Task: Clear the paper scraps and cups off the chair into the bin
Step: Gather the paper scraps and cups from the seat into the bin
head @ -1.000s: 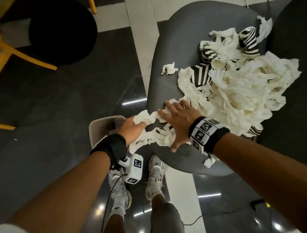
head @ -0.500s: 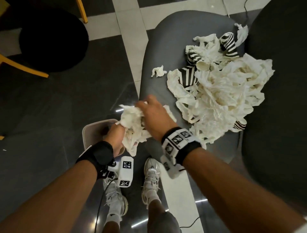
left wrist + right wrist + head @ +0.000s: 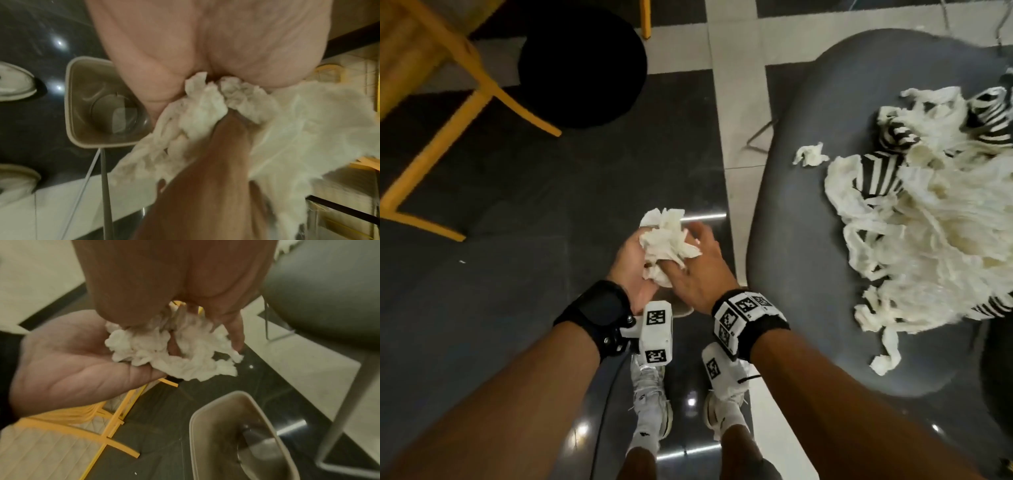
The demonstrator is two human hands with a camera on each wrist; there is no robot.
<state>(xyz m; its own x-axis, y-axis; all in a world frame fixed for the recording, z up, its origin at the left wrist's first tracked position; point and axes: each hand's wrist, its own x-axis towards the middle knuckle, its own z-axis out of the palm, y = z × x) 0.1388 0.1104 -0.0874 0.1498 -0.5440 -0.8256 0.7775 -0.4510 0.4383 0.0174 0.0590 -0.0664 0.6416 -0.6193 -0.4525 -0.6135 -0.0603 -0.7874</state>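
The left hand (image 3: 635, 263) lies palm up with the fingers relaxed, and a crumpled wad of white paper scraps (image 3: 667, 245) rests in this open grip. The right hand (image 3: 697, 270) comes from the other side and presses on the wad with nearly straight fingers, so the paper is held between both hands. In the wrist views the wad is above the beige plastic bin (image 3: 242, 434), which stands on the dark glossy floor (image 3: 517, 240) just beside the grey round chair seat (image 3: 808, 240). On this seat there is a big heap of white paper strips (image 3: 928, 240) with black-and-white striped paper cups (image 3: 880, 171) partly buried in it. One small white scrap (image 3: 810, 155) lies apart from the heap.
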